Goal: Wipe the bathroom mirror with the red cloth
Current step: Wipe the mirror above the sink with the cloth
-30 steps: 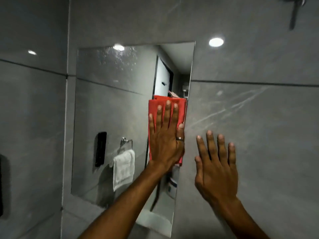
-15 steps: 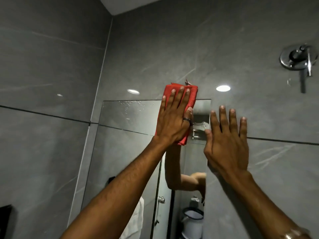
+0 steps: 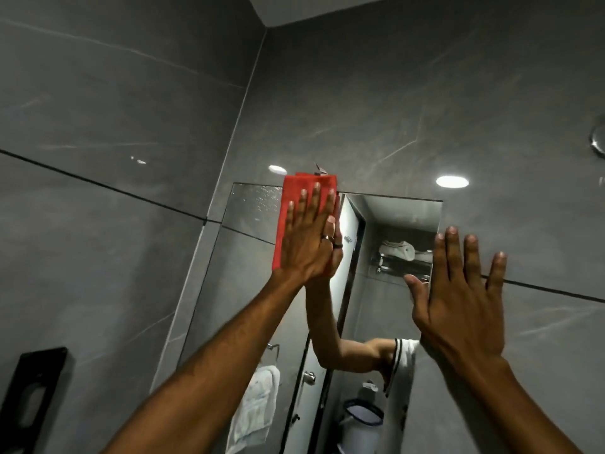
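The bathroom mirror (image 3: 248,290) is set flush in the grey tiled wall, and water droplets speckle its top left corner. A folded red cloth (image 3: 289,204) lies against the glass at the mirror's top edge, left of centre, its upper end overlapping onto the tile. My left hand (image 3: 309,239) presses flat on the cloth with fingers spread and pointing up; a ring shows on one finger. My right hand (image 3: 458,299) rests flat and empty over the mirror's right edge, mostly on the tile, fingers spread.
A black wall-mounted box (image 3: 31,398) sits low on the left wall. A chrome fitting (image 3: 599,139) shows at the far right edge. The mirror reflects a white towel, a door, a shelf and a bucket. The two walls meet in a corner (image 3: 239,119) left of the mirror.
My left hand has slid the red cloth from mid-height at the mirror's right side up to the top edge, then leftward. My right hand has risen along the mirror's right edge. The view has tilted up.
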`<control>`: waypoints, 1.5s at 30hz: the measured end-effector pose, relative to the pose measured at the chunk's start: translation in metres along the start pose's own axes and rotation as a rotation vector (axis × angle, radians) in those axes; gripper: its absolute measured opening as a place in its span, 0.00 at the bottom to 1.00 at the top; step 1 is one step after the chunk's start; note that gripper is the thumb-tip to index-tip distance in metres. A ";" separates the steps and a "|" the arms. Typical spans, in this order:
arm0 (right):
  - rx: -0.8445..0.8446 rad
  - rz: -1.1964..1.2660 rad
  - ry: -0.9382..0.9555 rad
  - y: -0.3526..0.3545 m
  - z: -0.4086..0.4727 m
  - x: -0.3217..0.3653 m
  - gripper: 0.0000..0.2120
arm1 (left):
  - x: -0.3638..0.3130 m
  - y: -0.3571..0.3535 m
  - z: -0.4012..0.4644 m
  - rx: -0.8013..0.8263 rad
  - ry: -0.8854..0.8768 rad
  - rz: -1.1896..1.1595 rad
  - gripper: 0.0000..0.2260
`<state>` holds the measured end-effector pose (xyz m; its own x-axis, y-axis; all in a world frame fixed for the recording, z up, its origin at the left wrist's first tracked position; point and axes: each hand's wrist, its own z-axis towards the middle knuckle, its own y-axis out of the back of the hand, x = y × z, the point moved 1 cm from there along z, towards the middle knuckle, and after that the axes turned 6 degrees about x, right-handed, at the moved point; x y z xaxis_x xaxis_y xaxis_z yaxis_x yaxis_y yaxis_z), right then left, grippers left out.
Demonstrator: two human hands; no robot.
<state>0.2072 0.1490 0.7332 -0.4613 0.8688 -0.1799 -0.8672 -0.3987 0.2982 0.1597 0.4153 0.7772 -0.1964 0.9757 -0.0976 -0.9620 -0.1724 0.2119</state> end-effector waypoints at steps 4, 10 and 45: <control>0.060 -0.078 0.031 0.003 -0.001 0.001 0.41 | -0.014 -0.005 -0.017 0.024 -0.107 -0.098 0.31; 0.046 -0.084 0.044 0.000 -0.003 -0.003 0.42 | 0.021 0.009 0.006 0.028 -0.075 -0.404 0.30; 0.322 -0.155 0.854 0.029 0.244 0.099 0.31 | 0.081 -0.010 0.016 -0.014 -0.110 -0.190 0.27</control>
<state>0.1816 0.2950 0.9527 -0.4368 0.3430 -0.8316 -0.8960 -0.0839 0.4361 0.1569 0.4984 0.7830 0.0095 0.9996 -0.0277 -0.9824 0.0145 0.1860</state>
